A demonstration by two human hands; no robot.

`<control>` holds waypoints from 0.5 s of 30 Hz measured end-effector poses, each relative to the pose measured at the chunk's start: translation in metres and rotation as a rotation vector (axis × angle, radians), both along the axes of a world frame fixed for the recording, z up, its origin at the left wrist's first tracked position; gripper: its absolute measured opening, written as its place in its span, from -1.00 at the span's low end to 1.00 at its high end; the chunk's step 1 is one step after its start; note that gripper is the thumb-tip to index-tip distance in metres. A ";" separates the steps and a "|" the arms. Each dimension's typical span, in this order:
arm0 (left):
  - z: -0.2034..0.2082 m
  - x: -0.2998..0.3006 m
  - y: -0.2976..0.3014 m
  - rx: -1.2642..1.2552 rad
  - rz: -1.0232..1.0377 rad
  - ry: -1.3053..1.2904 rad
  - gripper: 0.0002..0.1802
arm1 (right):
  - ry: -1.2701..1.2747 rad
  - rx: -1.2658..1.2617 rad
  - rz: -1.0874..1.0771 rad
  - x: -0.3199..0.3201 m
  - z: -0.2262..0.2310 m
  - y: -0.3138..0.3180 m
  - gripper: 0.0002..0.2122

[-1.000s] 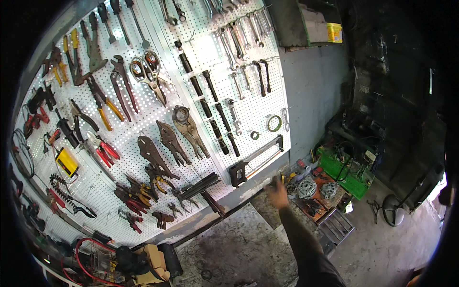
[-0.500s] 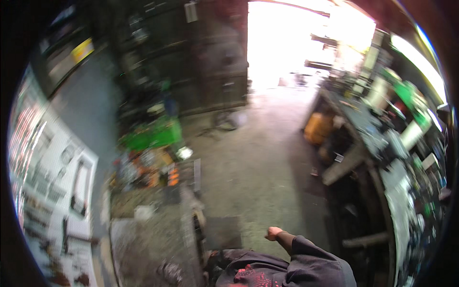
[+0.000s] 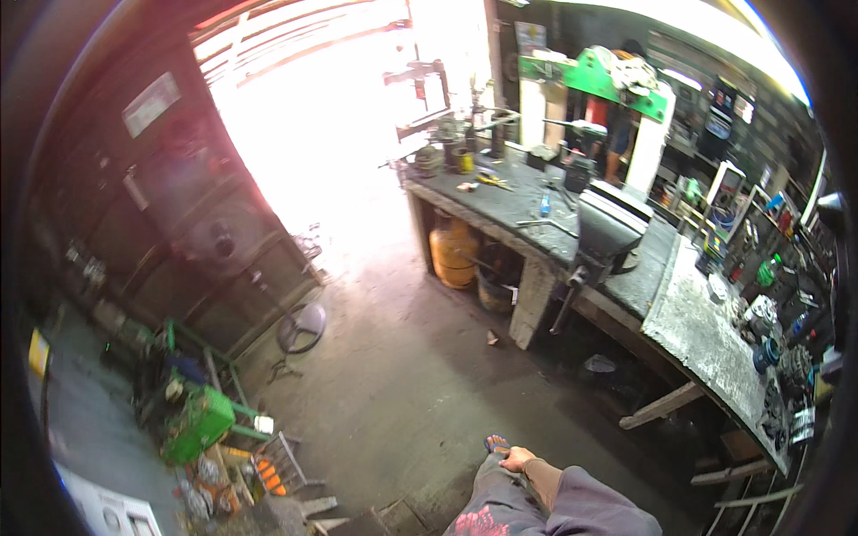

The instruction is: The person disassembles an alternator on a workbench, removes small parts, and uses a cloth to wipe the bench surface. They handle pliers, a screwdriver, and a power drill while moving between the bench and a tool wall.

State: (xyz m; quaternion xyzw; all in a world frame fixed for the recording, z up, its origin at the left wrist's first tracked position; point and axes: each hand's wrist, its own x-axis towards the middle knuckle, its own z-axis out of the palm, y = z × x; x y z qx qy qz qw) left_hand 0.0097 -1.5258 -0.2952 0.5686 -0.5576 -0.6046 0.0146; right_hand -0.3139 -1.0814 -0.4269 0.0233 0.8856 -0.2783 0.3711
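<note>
My right hand (image 3: 517,458) hangs low in front of my body, beside my trouser leg (image 3: 487,500). Its fingers look curled in, and no object sticks out of them. Just past the hand my foot in a dark sandal (image 3: 497,443) shows on the concrete floor (image 3: 384,420). My left hand is out of the picture. To the right runs a long workbench (image 3: 527,205), out of the hand's reach, with a large bench vise (image 3: 612,223) fixed at its edge.
An orange gas cylinder (image 3: 453,255) and a dark bucket (image 3: 494,290) stand under the bench. A wooden brace (image 3: 661,406) slants out below it. At left are a pedestal fan's round base (image 3: 302,328) and a green machine (image 3: 198,427). Bright light fills the doorway (image 3: 313,116).
My view has swung to the right, bringing the workbench and vise toward the middle and the left wall's tools mostly out of sight. My right hand now hangs beside my leg.
</note>
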 end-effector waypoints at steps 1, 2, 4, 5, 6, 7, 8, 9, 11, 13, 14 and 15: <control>-0.004 -0.029 0.016 -0.020 -0.059 -0.045 -0.64 | 0.059 -0.029 -0.041 -0.022 0.002 0.015 -0.55; -0.011 -0.063 0.033 -0.011 -0.121 -0.078 -0.64 | 0.051 0.016 -0.134 -0.053 0.007 0.034 -0.56; -0.023 -0.127 0.065 0.021 -0.246 -0.130 -0.65 | 0.033 0.121 -0.229 -0.107 0.022 0.065 -0.59; -0.029 -0.161 0.080 0.037 -0.325 -0.142 -0.65 | 0.076 0.090 -0.291 -0.135 0.033 0.078 -0.62; -0.033 -0.198 0.092 0.045 -0.397 -0.145 -0.65 | 0.111 0.077 -0.359 -0.168 0.047 0.090 -0.65; -0.036 -0.232 0.103 0.058 -0.476 -0.146 -0.65 | 0.189 0.020 -0.375 -0.198 0.062 0.099 -0.66; -0.039 -0.264 0.112 0.062 -0.549 -0.143 -0.64 | 0.236 -0.015 -0.389 -0.227 0.078 0.106 -0.68; -0.042 -0.297 0.119 0.052 -0.617 -0.138 -0.64 | 0.331 -0.086 -0.398 -0.258 0.094 0.111 -0.70; -0.049 -0.361 0.123 0.020 -0.733 -0.109 -0.63 | 0.488 -0.188 -0.462 -0.319 0.125 0.118 -0.73; -0.062 -0.434 0.123 0.099 -0.655 0.005 -0.68 | 0.665 -0.273 -0.567 -0.379 0.152 0.126 -0.77; -0.064 -0.471 0.112 0.197 -0.654 -0.051 -0.74 | 0.751 -0.304 -0.624 -0.409 0.163 0.132 -0.78; -0.066 -0.504 0.105 0.213 -0.615 -0.029 -0.74 | 0.774 -0.240 -0.692 -0.437 0.172 0.140 -0.79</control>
